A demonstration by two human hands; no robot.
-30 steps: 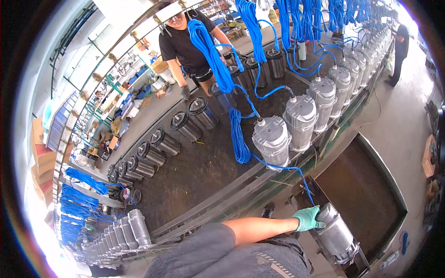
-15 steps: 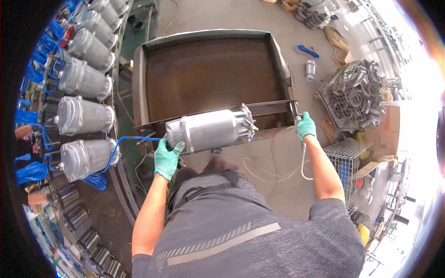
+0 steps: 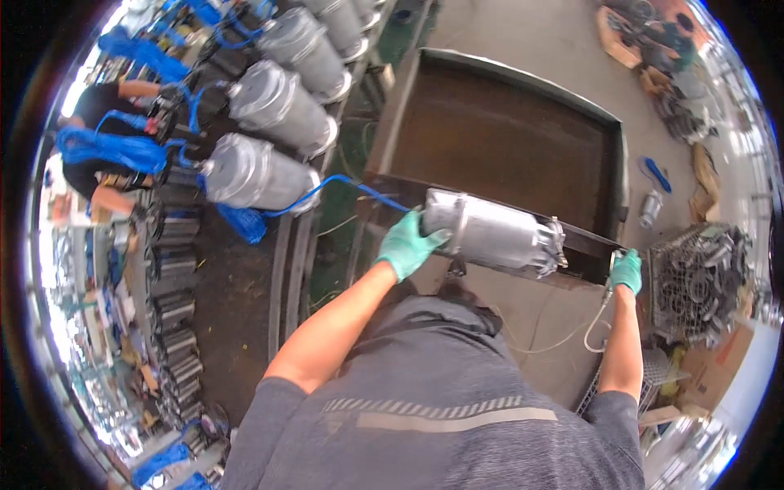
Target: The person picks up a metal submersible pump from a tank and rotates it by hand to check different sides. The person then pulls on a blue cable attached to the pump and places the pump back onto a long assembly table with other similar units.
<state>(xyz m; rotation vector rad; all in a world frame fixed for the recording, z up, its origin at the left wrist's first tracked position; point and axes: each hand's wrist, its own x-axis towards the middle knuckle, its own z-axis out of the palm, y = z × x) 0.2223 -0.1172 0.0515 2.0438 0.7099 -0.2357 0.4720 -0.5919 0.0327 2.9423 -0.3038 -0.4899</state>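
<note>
Mid-frame, the cylinder (image 3: 490, 233) is gripped at its left end by the left hand (image 3: 411, 245); at centre right, the hose (image 3: 606, 304) is gripped by the right hand (image 3: 626, 272). Steadying seems the current step; a firm left hold appears called for.

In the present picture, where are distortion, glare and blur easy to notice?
Head view: the brown tray has a bowed far edge; head view: glare whitens parts of both side rims; head view: the co-worker looks slightly smeared, the metal cylinder clearer.
</note>
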